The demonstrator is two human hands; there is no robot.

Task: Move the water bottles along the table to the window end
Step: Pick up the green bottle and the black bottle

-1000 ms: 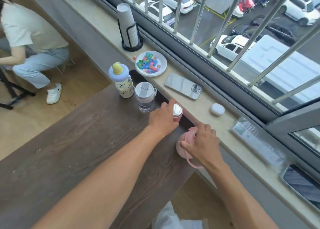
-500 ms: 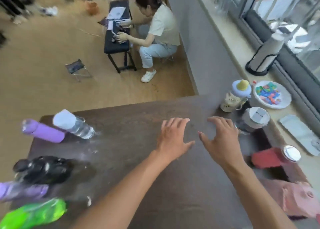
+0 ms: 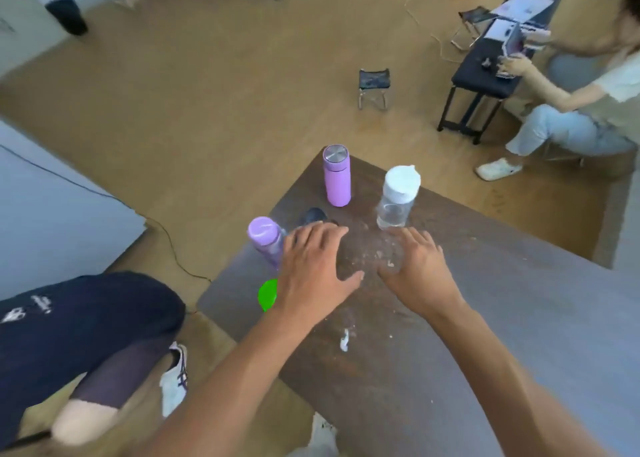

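table: we see a dark brown wooden tabletop (image 3: pixel 467 318), corner at far end, near half bare
left hand (image 3: pixel 311 276): fingers spread, holding nothing, above the table, covering part of a lilac-capped bottle (image 3: pixel 265 238) and a green-lidded bottle (image 3: pixel 267 294) near left edge
right hand (image 3: pixel 417 273): spread, empty, just short of the clear plastic bottle with white cap (image 3: pixel 396 197), which looks empty
far corner: upright purple metal flask with steel lid (image 3: pixel 336 176)
dark bottle (image 3: pixel 313 216): mostly hidden, contents unclear

Both hands hover spread, palms down, over the dark worktop (image 3: pixel 485 335): left hand (image 3: pixel 311 276) beside a lilac-capped bottle (image 3: pixel 265 240) and green cap (image 3: pixel 268 294), right hand (image 3: pixel 417 273) just short of the white-capped clear bottle (image 3: pixel 396 197). A purple flask (image 3: pixel 336 176) stands upright beyond.
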